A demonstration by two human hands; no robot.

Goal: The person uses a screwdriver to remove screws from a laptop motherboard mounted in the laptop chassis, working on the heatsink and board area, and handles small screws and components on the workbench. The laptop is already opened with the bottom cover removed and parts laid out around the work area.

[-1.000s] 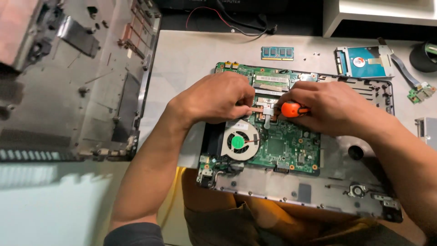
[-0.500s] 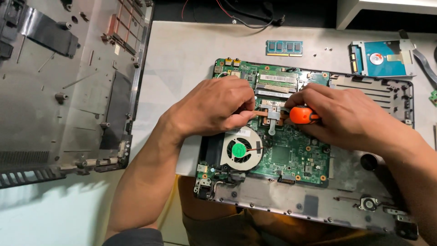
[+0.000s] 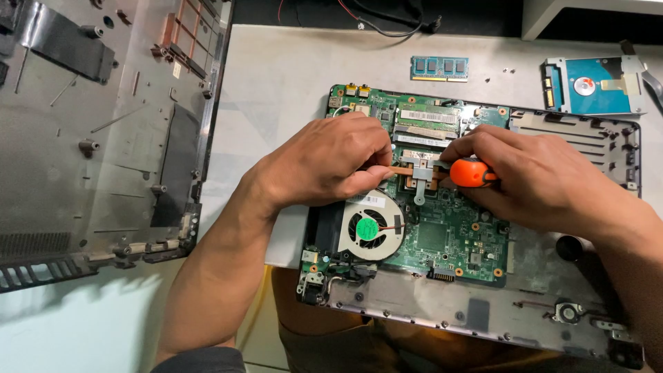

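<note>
An opened laptop base with a green motherboard (image 3: 449,235) lies in front of me. My right hand (image 3: 545,179) grips an orange-handled screwdriver (image 3: 471,173), its tip at the metal heatsink bracket (image 3: 421,173) in the board's middle. My left hand (image 3: 331,162) rests on the board, fingertips pinching the copper heat pipe (image 3: 397,170) beside the bracket. A round cooling fan (image 3: 369,226) with a green hub sits just below my left hand.
A detached grey laptop bottom cover (image 3: 103,138) lies at the left. A loose memory module (image 3: 439,68) and a hard drive in its caddy (image 3: 594,85) lie at the back. Cables (image 3: 387,24) run along the far edge. The laptop frame (image 3: 469,311) overhangs the table's near edge.
The view has shifted slightly, so everything sits a little lower and further right. Both hands stay at the heatsink bracket with the screwdriver in the same place.
</note>
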